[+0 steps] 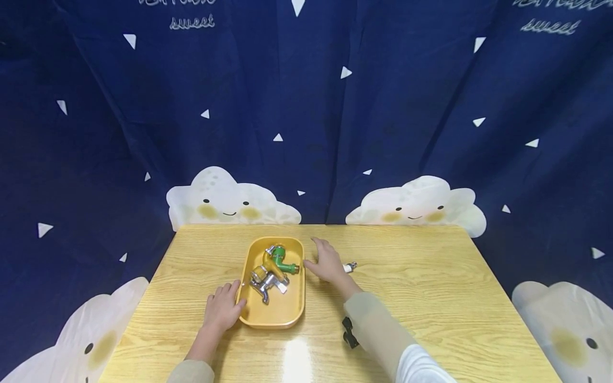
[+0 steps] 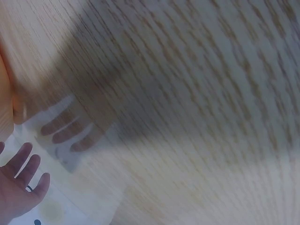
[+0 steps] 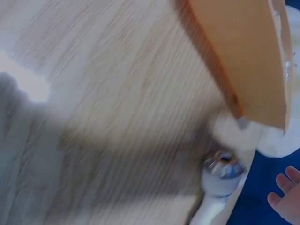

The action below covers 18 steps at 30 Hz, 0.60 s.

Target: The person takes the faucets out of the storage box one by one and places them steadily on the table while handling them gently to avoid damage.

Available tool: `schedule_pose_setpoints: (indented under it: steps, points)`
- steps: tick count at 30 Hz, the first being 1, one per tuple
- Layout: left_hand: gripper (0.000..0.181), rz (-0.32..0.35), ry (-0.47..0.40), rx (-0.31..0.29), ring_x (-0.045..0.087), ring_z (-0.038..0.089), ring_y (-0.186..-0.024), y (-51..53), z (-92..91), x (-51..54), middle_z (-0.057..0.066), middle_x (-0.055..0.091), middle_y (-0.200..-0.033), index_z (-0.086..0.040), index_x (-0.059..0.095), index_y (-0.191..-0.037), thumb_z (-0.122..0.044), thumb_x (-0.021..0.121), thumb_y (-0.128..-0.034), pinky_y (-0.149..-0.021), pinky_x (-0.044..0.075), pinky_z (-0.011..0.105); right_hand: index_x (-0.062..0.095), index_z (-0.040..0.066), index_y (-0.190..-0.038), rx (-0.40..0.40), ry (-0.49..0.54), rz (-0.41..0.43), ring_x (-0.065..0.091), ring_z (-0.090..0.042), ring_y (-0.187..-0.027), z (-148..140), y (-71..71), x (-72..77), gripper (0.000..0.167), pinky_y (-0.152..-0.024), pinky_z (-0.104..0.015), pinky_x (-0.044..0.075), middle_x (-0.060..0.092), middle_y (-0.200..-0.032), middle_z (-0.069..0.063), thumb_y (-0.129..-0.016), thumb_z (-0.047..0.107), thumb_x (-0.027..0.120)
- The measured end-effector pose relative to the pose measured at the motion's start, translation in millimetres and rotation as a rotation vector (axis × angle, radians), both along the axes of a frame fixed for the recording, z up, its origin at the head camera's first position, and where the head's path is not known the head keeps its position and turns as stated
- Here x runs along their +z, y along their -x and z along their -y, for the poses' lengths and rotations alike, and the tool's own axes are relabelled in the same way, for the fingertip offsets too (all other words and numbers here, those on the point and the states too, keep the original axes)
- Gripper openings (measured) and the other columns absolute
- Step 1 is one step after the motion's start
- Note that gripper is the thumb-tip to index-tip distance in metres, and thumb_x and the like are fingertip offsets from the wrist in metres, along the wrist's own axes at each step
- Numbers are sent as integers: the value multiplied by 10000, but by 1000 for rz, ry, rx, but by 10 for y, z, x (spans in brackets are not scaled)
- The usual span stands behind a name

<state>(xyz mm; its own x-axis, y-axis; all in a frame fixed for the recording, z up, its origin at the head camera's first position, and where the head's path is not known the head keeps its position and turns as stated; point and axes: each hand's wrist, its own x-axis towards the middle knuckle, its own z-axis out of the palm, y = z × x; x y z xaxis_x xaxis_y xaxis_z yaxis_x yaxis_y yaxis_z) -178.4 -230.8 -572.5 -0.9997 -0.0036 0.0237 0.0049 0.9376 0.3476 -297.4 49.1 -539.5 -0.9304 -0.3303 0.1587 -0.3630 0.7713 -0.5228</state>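
Observation:
A yellow tray [image 1: 273, 314] holds a green tap [image 1: 282, 262], a golden-yellow tap [image 1: 268, 267] and a silver tap [image 1: 268, 284]. My left hand [image 1: 222, 306] is at the tray's left side, its thumb near the rim; whether it touches cannot be told. In the left wrist view, its fingers [image 2: 29, 166] look spread and relaxed. Beside the right rim, my right hand [image 1: 329, 263] has its fingers extended, holding nothing. Partly hidden behind that hand lies a white tap with a chrome end [image 1: 350, 267], seen closer in the right wrist view.
A small black object [image 1: 350, 332] lies on the wooden table [image 1: 431, 282] beside my right forearm, partly covered by it. Beyond the table's far edge hangs a dark blue curtain [image 1: 306, 106] printed with clouds and white triangles.

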Motion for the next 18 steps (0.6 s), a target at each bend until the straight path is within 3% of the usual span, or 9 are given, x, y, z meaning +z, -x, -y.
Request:
schedule_pose_setpoints:
  steps: [7, 11, 18]
  points:
    - [548, -6, 6, -2, 457, 392, -1116, -1, -7, 4, 202, 499, -1226, -71, 410, -1334, -331, 522, -865, -875, 349, 597, 350, 81, -1381, 53, 9, -38, 420, -325, -1216, 271, -68, 146, 737, -1001, -458, 352, 420, -1338, -164, -784, 399, 643]
    - [543, -10, 9, -3, 460, 391, -1111, 0, -4, 4, 204, 502, -1221, -71, 414, -1327, -329, 524, -862, -863, 357, 592, 344, 94, -1381, 98, -39, -49, 439, -298, -1199, 417, -111, 179, 733, -994, -428, 368, 438, -1315, -138, -787, 405, 640]
    - [544, 2, 8, 0, 452, 396, -1124, -3, -3, -8, 208, 500, -1228, -71, 408, -1332, -331, 520, -868, -873, 346, 604, 301, 115, -1415, 144, -109, 21, 435, -297, -1208, 638, -232, 210, 770, -992, -421, 374, 404, -1354, -135, -791, 422, 633]
